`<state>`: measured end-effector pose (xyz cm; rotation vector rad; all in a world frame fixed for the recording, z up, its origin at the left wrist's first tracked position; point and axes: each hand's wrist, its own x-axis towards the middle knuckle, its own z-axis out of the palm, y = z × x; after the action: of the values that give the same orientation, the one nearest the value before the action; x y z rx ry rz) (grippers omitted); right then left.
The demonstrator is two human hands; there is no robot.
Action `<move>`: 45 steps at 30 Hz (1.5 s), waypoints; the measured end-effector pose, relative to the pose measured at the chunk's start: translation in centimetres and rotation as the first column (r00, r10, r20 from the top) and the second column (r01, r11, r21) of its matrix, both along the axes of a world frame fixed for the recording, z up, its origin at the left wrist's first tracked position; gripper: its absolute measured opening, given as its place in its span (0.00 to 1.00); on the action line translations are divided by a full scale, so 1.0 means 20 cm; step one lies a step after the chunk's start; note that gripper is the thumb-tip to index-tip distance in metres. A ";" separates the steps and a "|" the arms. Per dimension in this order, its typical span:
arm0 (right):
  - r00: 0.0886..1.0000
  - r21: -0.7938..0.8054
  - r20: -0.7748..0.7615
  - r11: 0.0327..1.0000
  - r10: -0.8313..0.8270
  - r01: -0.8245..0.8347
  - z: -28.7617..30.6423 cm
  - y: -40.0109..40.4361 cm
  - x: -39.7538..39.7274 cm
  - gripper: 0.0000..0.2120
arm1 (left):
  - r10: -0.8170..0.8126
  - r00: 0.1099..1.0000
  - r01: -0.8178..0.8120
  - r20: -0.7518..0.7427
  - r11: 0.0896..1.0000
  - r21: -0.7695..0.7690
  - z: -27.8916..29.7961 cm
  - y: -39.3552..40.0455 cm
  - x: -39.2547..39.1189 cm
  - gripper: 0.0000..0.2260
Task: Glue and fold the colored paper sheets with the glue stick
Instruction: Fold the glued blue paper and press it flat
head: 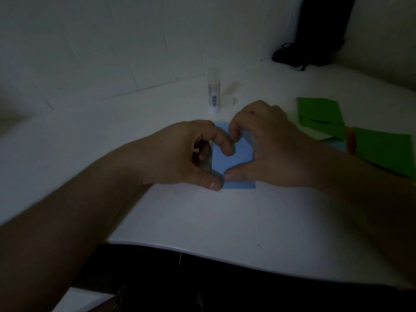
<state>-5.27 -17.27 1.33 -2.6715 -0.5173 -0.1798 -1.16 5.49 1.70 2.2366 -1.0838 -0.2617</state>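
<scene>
Head camera gives me the blue paper sheet (227,163) flat on the white table (202,221), folded small, between both hands. I see the left hand (180,152) curled over its left edge, thumb pressing the near corner, and the right hand (265,145) curled over the right side, thumb and fingertips pressing it down. Just beyond stands the glue stick (213,93), upright, its clear cap (229,95) lying beside it. Green paper sheets (351,131) lie well to the right; a dark object (315,34) sits in the far corner.
</scene>
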 end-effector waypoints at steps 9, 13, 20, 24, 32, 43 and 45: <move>0.999 -0.014 -0.031 0.999 -0.036 0.036 0.00 0.07 0.04 0.48 | -0.007 1.000 0.007 -0.004 0.998 -0.061 0.01 -0.01 -0.01 0.24; 0.995 0.051 -0.097 0.998 -0.026 0.032 -0.02 0.06 0.03 0.54 | 0.058 0.993 -0.080 -0.102 0.970 -0.229 0.00 -0.03 0.00 0.13; 0.993 -0.003 -0.109 0.999 -0.033 0.033 0.00 0.03 0.00 0.55 | 0.111 0.993 -0.116 -0.046 0.983 -0.140 -0.03 -0.03 0.01 0.15; 0.988 -0.109 -0.137 0.993 -0.066 0.051 0.04 -0.04 0.02 0.58 | 0.125 0.990 -0.133 -0.065 0.983 -0.127 -0.02 -0.02 0.01 0.18; 0.987 -0.095 -0.141 0.993 -0.079 0.066 0.05 -0.08 0.03 0.54 | 0.099 0.993 -0.103 -0.069 0.993 -0.056 0.00 -0.02 0.00 0.25; 0.989 -0.002 -0.112 0.995 -0.098 0.098 0.02 -0.08 0.07 0.49 | 0.079 0.992 -0.086 -0.103 0.994 -0.068 0.00 -0.01 -0.01 0.27; 0.989 -0.001 -0.113 0.995 -0.099 0.099 0.02 -0.09 0.07 0.49 | 0.078 0.990 -0.086 -0.117 0.994 -0.071 0.00 -0.01 -0.01 0.27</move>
<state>-3.88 -19.04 1.77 -2.6860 -0.3486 -0.0572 -1.28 5.24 1.60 2.1653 -0.9239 -0.3050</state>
